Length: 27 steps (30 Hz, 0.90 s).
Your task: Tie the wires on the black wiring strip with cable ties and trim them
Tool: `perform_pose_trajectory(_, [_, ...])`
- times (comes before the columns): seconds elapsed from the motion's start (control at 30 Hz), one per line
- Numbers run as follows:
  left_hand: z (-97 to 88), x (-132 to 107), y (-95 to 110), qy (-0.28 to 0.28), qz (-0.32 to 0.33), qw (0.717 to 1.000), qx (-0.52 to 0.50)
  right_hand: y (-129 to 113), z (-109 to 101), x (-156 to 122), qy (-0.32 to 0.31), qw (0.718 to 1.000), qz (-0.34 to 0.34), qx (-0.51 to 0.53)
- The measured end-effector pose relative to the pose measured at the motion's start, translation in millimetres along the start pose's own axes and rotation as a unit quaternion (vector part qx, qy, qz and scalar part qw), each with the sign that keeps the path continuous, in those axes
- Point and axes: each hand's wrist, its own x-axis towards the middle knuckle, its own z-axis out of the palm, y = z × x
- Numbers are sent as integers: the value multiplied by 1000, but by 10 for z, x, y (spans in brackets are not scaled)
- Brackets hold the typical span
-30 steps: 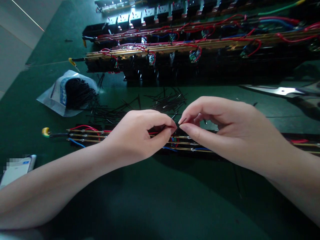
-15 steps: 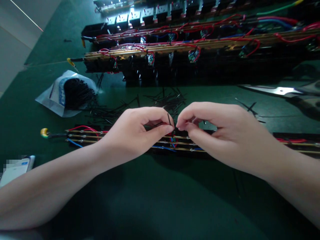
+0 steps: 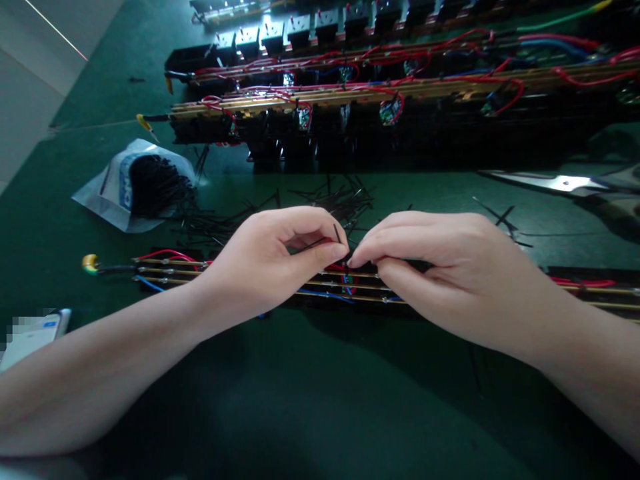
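My left hand (image 3: 277,263) is closed in a pinch on a thin black cable tie (image 3: 337,233), whose end sticks up between thumb and forefinger. Beside it, my right hand (image 3: 450,273) is closed, palm down, its fingertips close to the left ones. Whatever those fingers hold, if anything, is hidden. Below both hands lies a long black strip (image 3: 170,271) with brass rods and red and blue wires. Under the fingertips a small board (image 3: 347,285) shows on it. A yellow-tipped connector (image 3: 91,264) ends the strip at the left.
Loose black cable ties (image 3: 345,197) lie behind my hands, beside an open plastic bag (image 3: 113,190) full of them. Scissors (image 3: 565,183) rest at the right. More wired black strips (image 3: 310,100) span the back. A phone (image 3: 30,340) lies at the left edge.
My right hand's fingers have come down and straightened, with the fingertips lower by the strip. My left hand still pinches the cable tie in almost the same place.
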Motion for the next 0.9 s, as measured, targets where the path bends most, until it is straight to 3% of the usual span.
perform_pose_trajectory(0.9, [1,20,20,-4,-17,999,-29,-13,-4,-26,10,1000,-13,-2])
